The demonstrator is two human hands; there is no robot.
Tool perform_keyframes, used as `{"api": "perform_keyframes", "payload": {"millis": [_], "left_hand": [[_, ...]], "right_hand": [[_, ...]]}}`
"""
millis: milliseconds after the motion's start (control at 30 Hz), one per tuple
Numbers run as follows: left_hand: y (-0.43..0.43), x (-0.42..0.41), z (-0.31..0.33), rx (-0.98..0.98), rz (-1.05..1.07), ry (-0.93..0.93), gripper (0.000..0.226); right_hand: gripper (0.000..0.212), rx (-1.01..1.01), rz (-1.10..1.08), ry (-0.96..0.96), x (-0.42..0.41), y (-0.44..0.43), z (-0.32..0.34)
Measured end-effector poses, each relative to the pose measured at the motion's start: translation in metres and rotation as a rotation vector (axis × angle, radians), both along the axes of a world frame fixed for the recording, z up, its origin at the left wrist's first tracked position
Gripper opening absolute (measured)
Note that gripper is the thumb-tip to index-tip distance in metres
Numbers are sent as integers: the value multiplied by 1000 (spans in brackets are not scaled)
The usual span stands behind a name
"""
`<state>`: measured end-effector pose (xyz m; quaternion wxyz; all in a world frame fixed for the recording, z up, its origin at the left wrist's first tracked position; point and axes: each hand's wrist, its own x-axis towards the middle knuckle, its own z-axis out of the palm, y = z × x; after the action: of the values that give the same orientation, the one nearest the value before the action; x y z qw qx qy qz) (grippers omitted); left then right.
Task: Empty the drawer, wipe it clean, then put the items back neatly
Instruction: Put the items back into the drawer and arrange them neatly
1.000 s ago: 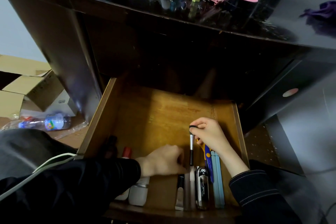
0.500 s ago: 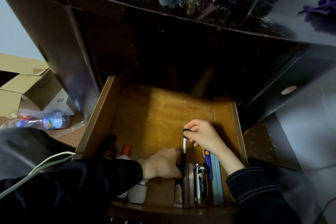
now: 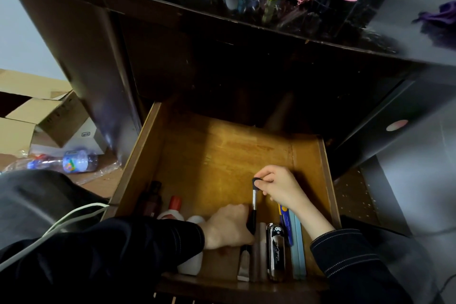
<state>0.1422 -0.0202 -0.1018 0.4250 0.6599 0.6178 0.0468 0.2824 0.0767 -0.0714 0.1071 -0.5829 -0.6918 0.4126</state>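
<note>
Right hand pinching pen top; left hand touching its 6 o'clock end, grip unclear. Best keeping it parallel to ruler.

Much of the near end of the drawer sat covered or in shadow.
The left hand showed only its back, fingers out of sight, so whether it held anything could not be told; it hid the lower end of the pen. The left sleeve covered most of the white bottles, and a dark bottle was lost in shadow. The print on the black case was too small to read. The cardboard box and purple cloth were cut off by the edges; the plastic bottle was blurred.
</note>
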Motion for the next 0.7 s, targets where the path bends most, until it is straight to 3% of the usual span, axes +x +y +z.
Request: {"api": "perform_keyframes", "payload": {"millis": [200, 700], "left_hand": [[3, -16, -4, -36, 34, -41, 22], [0, -14, -14, -145, 105, -172, 26]], "right_hand": [[7, 0, -8, -1, -2, 0, -2], [12, -139, 429, -272, 1, -16, -13]]}}
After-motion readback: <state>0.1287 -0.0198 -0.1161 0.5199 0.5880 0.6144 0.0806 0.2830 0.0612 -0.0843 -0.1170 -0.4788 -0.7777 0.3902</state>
